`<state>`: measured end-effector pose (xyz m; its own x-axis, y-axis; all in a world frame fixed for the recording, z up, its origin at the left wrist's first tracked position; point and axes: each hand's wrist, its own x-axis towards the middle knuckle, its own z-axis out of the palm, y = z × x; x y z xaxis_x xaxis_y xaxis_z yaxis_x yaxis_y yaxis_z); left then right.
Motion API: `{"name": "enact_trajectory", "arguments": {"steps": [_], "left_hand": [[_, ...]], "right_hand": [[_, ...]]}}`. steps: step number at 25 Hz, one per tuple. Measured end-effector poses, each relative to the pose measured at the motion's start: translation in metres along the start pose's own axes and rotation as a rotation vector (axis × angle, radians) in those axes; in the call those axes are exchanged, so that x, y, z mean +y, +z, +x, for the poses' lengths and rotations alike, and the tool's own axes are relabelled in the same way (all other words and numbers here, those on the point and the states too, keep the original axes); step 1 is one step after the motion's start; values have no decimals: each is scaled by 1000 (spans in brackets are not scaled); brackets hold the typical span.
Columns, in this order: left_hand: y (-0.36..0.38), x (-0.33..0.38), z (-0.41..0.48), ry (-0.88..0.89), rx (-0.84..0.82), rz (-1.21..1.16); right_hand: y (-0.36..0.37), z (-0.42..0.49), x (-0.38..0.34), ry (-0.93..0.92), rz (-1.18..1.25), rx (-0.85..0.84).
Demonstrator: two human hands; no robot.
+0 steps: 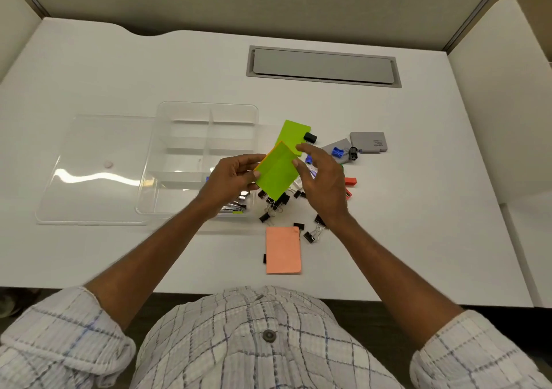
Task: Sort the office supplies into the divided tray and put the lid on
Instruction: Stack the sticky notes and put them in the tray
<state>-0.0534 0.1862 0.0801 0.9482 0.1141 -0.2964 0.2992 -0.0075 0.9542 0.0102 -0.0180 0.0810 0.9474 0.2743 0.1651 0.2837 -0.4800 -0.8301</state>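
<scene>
A stack of sticky notes (277,173), green on top with orange beneath, hangs above the desk just right of the clear divided tray (162,146). My left hand (231,176) grips its left edge. My right hand (321,179) touches its right edge with thumb and fingertips. Another green pad (294,133) lies flat behind it. A pink pad (283,249) lies near the front. Black binder clips (274,206) are scattered beneath my hands. The clear lid (89,167) lies flat to the left of the tray, partly under it.
Two grey boxes (367,142) lie right of the pile, with a blue piece (337,152), a black clip (310,137) and red pieces (350,181). Some shiny items sit in the tray's near right compartment (236,206). A grey cable hatch (324,66) is set into the desk at the back.
</scene>
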Motion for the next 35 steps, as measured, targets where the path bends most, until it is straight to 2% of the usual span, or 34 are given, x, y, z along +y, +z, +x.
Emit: {"name": "enact_trajectory", "arguments": {"steps": [4, 10, 19, 21, 28, 35], "left_hand": [[-34, 5, 3, 34, 59, 66], [-84, 4, 19, 21, 308, -26], [-105, -4, 45, -27, 386, 38], [-110, -6, 49, -5, 374, 167], [-112, 1, 56, 87, 262, 952], [-113, 0, 65, 200, 161, 1153]], "right_hand": [[20, 24, -15, 122, 106, -84], [59, 36, -32, 251, 141, -106], [95, 43, -42, 363, 79, -36], [101, 41, -42, 326, 15, -27], [112, 38, -42, 242, -286, -161], [108, 34, -44, 101, -350, -138]]}}
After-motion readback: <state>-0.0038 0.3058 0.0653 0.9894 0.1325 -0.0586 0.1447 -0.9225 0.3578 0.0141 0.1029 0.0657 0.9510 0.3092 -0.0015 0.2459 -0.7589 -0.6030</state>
